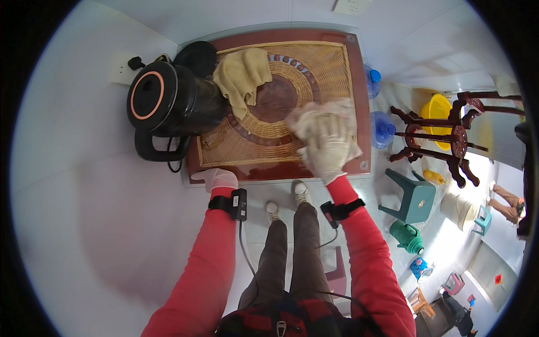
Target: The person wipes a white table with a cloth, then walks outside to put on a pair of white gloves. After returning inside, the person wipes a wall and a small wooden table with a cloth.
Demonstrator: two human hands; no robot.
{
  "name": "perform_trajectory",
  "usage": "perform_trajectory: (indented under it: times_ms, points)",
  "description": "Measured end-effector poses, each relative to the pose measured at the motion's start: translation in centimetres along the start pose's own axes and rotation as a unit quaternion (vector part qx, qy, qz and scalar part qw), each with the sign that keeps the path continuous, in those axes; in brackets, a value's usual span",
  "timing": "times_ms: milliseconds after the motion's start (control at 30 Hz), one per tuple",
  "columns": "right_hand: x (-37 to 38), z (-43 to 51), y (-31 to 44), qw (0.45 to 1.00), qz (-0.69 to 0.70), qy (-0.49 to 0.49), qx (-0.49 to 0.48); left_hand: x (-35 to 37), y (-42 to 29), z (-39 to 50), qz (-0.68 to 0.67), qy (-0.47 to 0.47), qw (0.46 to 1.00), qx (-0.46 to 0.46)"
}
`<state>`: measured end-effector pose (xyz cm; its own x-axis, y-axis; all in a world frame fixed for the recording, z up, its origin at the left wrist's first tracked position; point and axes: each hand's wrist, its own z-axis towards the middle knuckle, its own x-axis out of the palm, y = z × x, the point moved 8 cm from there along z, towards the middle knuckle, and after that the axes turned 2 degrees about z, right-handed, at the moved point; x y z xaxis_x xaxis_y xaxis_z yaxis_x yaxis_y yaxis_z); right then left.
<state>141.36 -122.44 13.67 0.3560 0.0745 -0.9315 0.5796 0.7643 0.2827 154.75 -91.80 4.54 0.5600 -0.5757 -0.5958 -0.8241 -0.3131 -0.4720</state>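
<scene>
My right hand (327, 145), in a whitish glove, presses a pale pinkish cloth (343, 110) flat against the right part of a glass-topped table (276, 166). Both the hand and the cloth are blurred. Under the glass are woven wicker and a reddish-brown wooden frame. At the table's front left corner rests my left hand (217, 177), also gloved; its fingers are hard to make out. A folded tan cloth (243, 76) lies on the tabletop near the back, touching or close beside a black electric appliance with a handle (181, 101).
Behind the appliance is a round black object (197, 59). A wall socket (122, 69) holds a black plug. To the right are blue water bottles (382, 129), a dark wooden stand (457, 139), a yellow basin (437, 116), a green stool (414, 198) and a green thermos (406, 236). Other people appear far right.
</scene>
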Motion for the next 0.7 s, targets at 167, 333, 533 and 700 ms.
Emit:
perform_trajectory:
  times_ms: [167, 333, 533, 700]
  points:
    - [5.5, -0.5, 14.8, 0.950, 0.125, 0.178, -0.227, -0.4, 0.4, -0.4, -0.014, -0.009, 1.000, -0.025]
    - [5.4, 1.2, 14.2, 0.938, 0.162, 0.108, -0.286, -0.3, 0.1, -0.5, -0.015, -0.020, 0.999, -0.020]
    - [6.9, 4.4, 13.5, 0.926, 0.133, 0.136, -0.326, 0.0, -0.2, -0.4, -0.018, -0.006, 1.000, -0.008]
    - [8.4, 12.6, 11.9, 0.977, 0.035, 0.062, -0.199, -0.7, -0.8, -1.0, 0.014, -0.038, 0.999, 0.020]
